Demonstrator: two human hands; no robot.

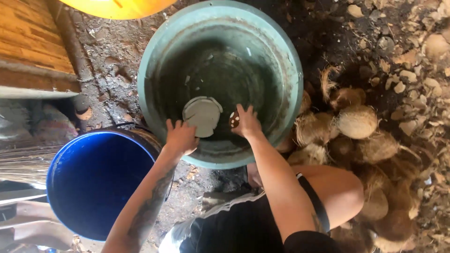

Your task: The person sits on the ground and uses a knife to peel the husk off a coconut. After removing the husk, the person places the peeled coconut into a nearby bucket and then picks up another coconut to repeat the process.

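Observation:
A large green plastic tub (154,61) stands on the dirt floor in front of me. Both my hands reach inside it near the front wall. My left hand (180,137) presses down by the edge of a flat grey round piece (202,115) lying on the tub's bottom. My right hand (246,122) is closed around a small brown piece of coconut shell (234,120) with pale spots, just to the right of the grey disc.
A blue bucket (93,182) stands at the lower left, touching the tub. A heap of husked coconuts (356,122) lies to the right, beside my bent knee (337,187). A wooden plank (28,42) and an orange rim (117,7) are at the top left.

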